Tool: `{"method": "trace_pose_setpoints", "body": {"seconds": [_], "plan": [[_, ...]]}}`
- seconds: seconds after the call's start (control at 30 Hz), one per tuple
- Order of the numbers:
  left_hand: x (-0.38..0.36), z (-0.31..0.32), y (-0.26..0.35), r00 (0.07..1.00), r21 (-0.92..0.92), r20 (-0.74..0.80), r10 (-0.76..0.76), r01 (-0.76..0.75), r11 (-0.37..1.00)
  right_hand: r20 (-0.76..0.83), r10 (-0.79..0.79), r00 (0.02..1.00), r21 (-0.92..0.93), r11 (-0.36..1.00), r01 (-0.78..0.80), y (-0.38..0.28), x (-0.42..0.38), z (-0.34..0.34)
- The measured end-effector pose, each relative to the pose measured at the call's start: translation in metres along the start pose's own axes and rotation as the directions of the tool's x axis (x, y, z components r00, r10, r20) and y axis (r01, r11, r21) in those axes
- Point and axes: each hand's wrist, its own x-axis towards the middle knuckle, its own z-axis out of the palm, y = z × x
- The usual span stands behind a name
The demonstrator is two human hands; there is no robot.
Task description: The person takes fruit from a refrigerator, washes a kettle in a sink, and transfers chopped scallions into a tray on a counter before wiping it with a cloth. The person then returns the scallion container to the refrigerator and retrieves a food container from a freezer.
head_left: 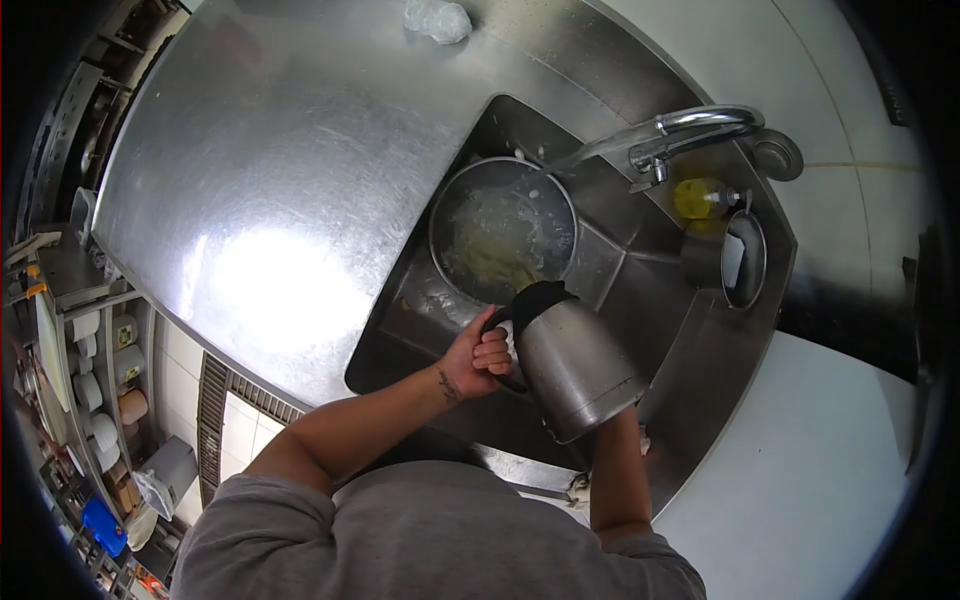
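Observation:
My left hand (478, 358) is closed around the black handle (498, 322) of a stainless steel jug (575, 360). The jug is tilted, its black-rimmed mouth down over a large round metal pot (572, 215) in the sink. Yellowish liquid runs from the mouth into the pot, which holds cloudy, bubbly water. My right forearm (619, 465) passes beneath the jug's base; the jug hides my right hand and its fingers. Water streams from the chrome faucet (710, 120) into the pot.
At the sink's right stand a bottle of yellow liquid (703, 198) and a smaller metal pot (707, 255). A crumpled clear plastic bag (437, 20) lies on the steel counter (300, 130). Shelves with stacked dishes (90, 390) are at the left.

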Motion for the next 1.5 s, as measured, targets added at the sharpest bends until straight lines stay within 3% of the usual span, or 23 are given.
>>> {"method": "trace_pose_setpoints", "body": {"seconds": [0.13, 0.2, 0.27, 0.33, 0.37, 0.4, 0.43, 0.47, 0.53, 0.6, 0.67, 0.7, 0.77, 0.83, 0.93, 1.0, 1.1, 1.23, 1.3, 1.33, 1.4, 1.47, 1.5], "plan": [[0.003, 0.006, 0.002, 0.979, -0.002, 0.19, -0.076, 0.078, 0.997, -0.034, -0.055, 0.998, -0.035, 0.998, 0.054, -0.008, -0.001, 0.002], [-0.002, 0.05, -0.002, 0.957, 0.483, -0.153, 0.248, -0.146, 0.863, -0.074, -0.13, 0.989, -0.081, 0.989, 0.124, -0.018, 0.004, 0.006], [0.009, 0.057, 0.023, 0.977, 0.525, -0.04, 0.212, -0.159, 0.836, -0.15, -0.252, 0.956, -0.158, 0.961, 0.229, -0.034, 0.011, 0.011], [0.014, 0.091, 0.028, 0.908, 0.769, 0.116, 0.404, -0.339, 0.542, -0.258, -0.392, 0.883, -0.253, 0.91, 0.329, -0.048, 0.016, 0.017], [0.023, 0.099, 0.034, 0.912, 0.773, 0.13, 0.389, -0.339, 0.536, -0.31, -0.453, 0.836, -0.302, 0.881, 0.365, -0.055, 0.018, 0.021], [0.033, 0.105, 0.042, 0.875, 0.887, 0.225, 0.43, -0.366, 0.282, -0.394, -0.554, 0.733, -0.395, 0.822, 0.409, -0.062, 0.022, 0.026], [0.04, 0.111, 0.048, 0.834, 0.93, 0.329, 0.443, -0.368, 0.004, -0.414, -0.525, 0.743, -0.348, 0.846, 0.404, -0.065, 0.028, 0.022], [0.046, 0.117, 0.054, 0.837, 0.928, 0.34, 0.428, -0.372, -0.01, -0.413, -0.539, 0.734, -0.343, 0.839, 0.423, -0.064, 0.033, 0.022], [0.054, 0.126, 0.06, 0.709, 0.877, 0.479, 0.518, -0.364, -0.312, -0.314, -0.501, 0.807, -0.395, 0.842, 0.369, -0.058, 0.04, 0.026], [0.049, 0.137, 0.063, 0.691, 0.89, 0.456, 0.561, -0.371, -0.265, -0.288, -0.502, 0.816, -0.384, 0.841, 0.382, -0.053, 0.039, 0.046], [0.052, 0.133, 0.079, 0.591, 0.818, 0.51, 0.625, -0.559, -0.138, -0.259, -0.492, 0.831, -0.37, 0.845, 0.385, -0.051, 0.036, 0.073], [0.046, 0.143, 0.077, 0.598, 0.815, 0.495, 0.631, -0.571, -0.098, -0.202, -0.453, 0.868, -0.34, 0.864, 0.372, -0.053, 0.034, 0.09], [0.044, 0.149, 0.078, 0.592, 0.806, 0.534, 0.604, -0.572, -0.151, -0.143, -0.411, 0.9, -0.302, 0.884, 0.356, -0.055, 0.032, 0.124], [0.043, 0.15, 0.075, 0.599, 0.794, 0.588, 0.543, -0.555, -0.249, 0.095, -0.434, 0.896, -0.391, 0.811, 0.435, -0.059, 0.033, 0.154], [0.041, 0.152, 0.066, 0.614, 0.802, 0.594, 0.52, -0.501, -0.324, 0.159, -0.447, 0.88, -0.455, 0.758, 0.467, -0.066, 0.037, 0.178], [0.037, 0.155, 0.06, 0.598, 0.797, 0.593, 0.54, -0.533, -0.285, 0.148, -0.458, 0.876, -0.464, 0.75, 0.471, -0.075, 0.043, 0.171], [0.016, 0.163, 0.048, 0.594, 0.782, 0.598, 0.537, -0.58, -0.229, -0.033, -0.517, 0.855, -0.491, 0.754, 0.437, -0.088, 0.047, 0.155], [0.0, 0.17, 0.045, 0.605, 0.796, 0.575, 0.551, -0.57, -0.205, -0.043, -0.492, 0.87, -0.455, 0.785, 0.421, -0.085, 0.062, 0.122], [0.014, 0.176, 0.047, 0.635, 0.811, 0.544, 0.549, -0.565, -0.149, 0.009, -0.26, 0.966, -0.324, 0.913, 0.248, -0.079, 0.07, 0.121], [0.02, 0.176, 0.048, 0.658, 0.817, 0.545, 0.52, -0.556, -0.153, 0.013, -0.262, 0.965, -0.324, 0.912, 0.252, -0.076, 0.075, 0.117], [0.017, 0.176, 0.036, 0.625, 0.783, 0.623, 0.471, -0.498, -0.374, 0.152, -0.068, 0.986, -0.158, 0.983, 0.092, -0.074, 0.092, 0.107], [0.016, 0.18, 0.034, 0.623, 0.797, 0.604, 0.497, -0.48, -0.368, 0.194, -0.004, 0.981, -0.112, 0.993, 0.027, -0.067, 0.101, 0.101], [0.019, 0.184, 0.04, 0.623, 0.854, 0.516, 0.588, -0.432, -0.29, 0.204, 0.016, 0.979, -0.117, 0.993, 0.008, -0.062, 0.097, 0.103]]}}
